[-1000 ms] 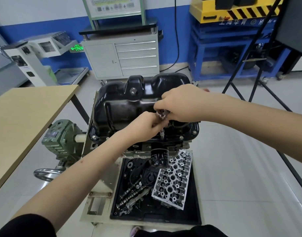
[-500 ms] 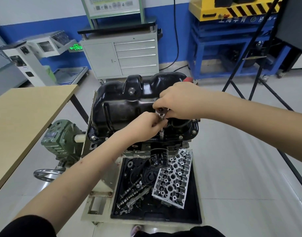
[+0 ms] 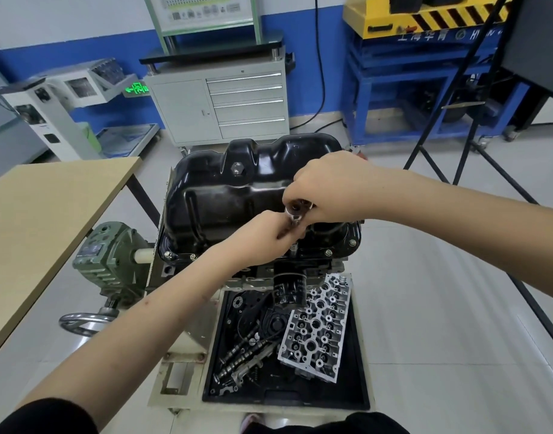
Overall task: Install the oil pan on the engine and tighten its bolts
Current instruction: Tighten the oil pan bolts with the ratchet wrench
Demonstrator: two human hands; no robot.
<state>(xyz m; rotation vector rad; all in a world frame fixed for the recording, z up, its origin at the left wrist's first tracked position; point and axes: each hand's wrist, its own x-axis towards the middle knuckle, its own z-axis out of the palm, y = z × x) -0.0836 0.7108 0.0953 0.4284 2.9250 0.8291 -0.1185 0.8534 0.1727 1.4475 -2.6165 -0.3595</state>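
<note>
Glossy black oil pan point(image 3: 237, 198) seated atop engine point(image 3: 300, 267); bolts point(image 3: 328, 253) along near flange.

Both hands are bunched over the near edge of the pan point(image 3: 237, 195), so that flange spot is blocked. The left hand point(image 3: 262, 233) and right hand point(image 3: 331, 186) are touching around the ratchet point(image 3: 297, 211), and the two forearms cross the space coming in from the near side. The pan's far and left top are open to reach. On the left, the desk point(image 3: 49, 214) sits close beside the gearbox point(image 3: 109, 261) and handwheel point(image 3: 81, 321), tight gap there. Near side is filled by the tray point(image 3: 356, 371) with the head point(image 3: 319, 327) and camshafts point(image 3: 243, 355). The right side is bare floor until the black stand legs point(image 3: 450, 145).
</note>
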